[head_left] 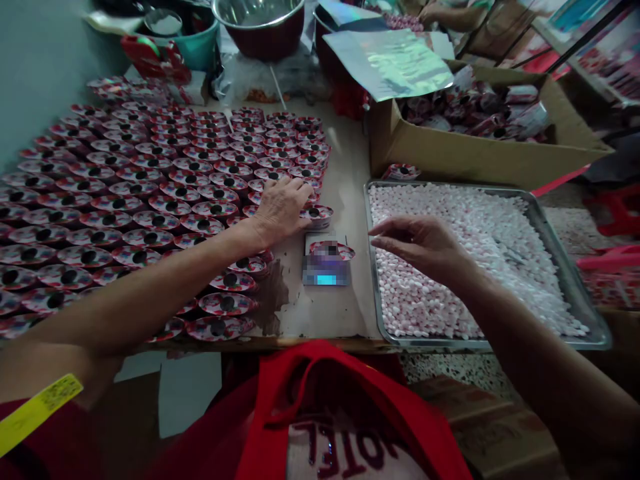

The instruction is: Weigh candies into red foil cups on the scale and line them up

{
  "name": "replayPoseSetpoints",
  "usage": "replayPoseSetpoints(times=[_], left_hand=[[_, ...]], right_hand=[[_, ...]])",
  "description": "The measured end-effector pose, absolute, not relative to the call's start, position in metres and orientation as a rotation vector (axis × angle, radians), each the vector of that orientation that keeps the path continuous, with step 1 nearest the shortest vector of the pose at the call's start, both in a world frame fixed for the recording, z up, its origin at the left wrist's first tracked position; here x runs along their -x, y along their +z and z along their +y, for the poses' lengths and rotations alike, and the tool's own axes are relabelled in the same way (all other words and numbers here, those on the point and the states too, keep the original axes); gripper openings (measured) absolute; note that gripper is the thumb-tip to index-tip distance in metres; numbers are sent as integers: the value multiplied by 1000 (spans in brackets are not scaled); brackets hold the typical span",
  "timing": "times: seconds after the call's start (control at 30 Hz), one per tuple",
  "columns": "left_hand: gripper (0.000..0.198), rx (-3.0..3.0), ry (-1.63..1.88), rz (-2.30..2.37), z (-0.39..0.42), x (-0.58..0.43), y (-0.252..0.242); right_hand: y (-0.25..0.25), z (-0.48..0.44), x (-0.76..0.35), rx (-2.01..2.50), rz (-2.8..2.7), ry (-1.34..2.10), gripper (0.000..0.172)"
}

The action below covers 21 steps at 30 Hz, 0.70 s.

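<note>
My left hand (283,208) rests over the right edge of a dense block of printed oval packets (160,203), fingers spread across their tops. Each packet stands upright with a dark round hole on top. A small digital scale (326,275) with a lit blue display sits between my hands, carrying one packet (333,251). Over the left rim of a metal tray (374,293) of small white-pink pellets (425,310) hovers my right hand (420,243). Its thumb and fingertips come close in a pinch; whatever is between them is too small to make out.
Behind the tray stands a cardboard box (480,157) of wrapped packets, with a shiny silvery sheet (387,63) on its corner. One loose packet (401,172) lies between box and tray. At the back are a metal bowl (260,33) and a teal basin (197,45).
</note>
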<state>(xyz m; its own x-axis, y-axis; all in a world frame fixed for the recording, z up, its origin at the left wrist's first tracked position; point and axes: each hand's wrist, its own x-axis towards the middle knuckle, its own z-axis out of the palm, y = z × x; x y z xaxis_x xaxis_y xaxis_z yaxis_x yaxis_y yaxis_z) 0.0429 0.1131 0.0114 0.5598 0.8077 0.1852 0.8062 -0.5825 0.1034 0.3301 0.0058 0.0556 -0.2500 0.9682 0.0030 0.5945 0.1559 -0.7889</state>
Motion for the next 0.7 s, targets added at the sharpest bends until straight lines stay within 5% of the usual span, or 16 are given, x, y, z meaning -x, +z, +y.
replayPoseSetpoints(times=[0.17, 0.23, 0.33, 0.47, 0.7], left_hand=[[19, -2687, 463, 1294, 85, -33, 39], [28, -2624, 493, 1050, 74, -38, 40], [45, -2681, 320, 781, 59, -59, 32], [25, -2770, 90, 907, 48, -72, 24], [22, -2549, 208, 1213, 34, -17, 47]], right_hand=[[55, 7, -352, 1625, -2262, 305, 19], [50, 8, -362, 1678, -2382, 144, 19], [39, 10, -371, 1725, -2432, 106, 20], [30, 9, -376, 1685, -2396, 97, 22], [32, 21, -387, 1716, -2330, 192, 24]])
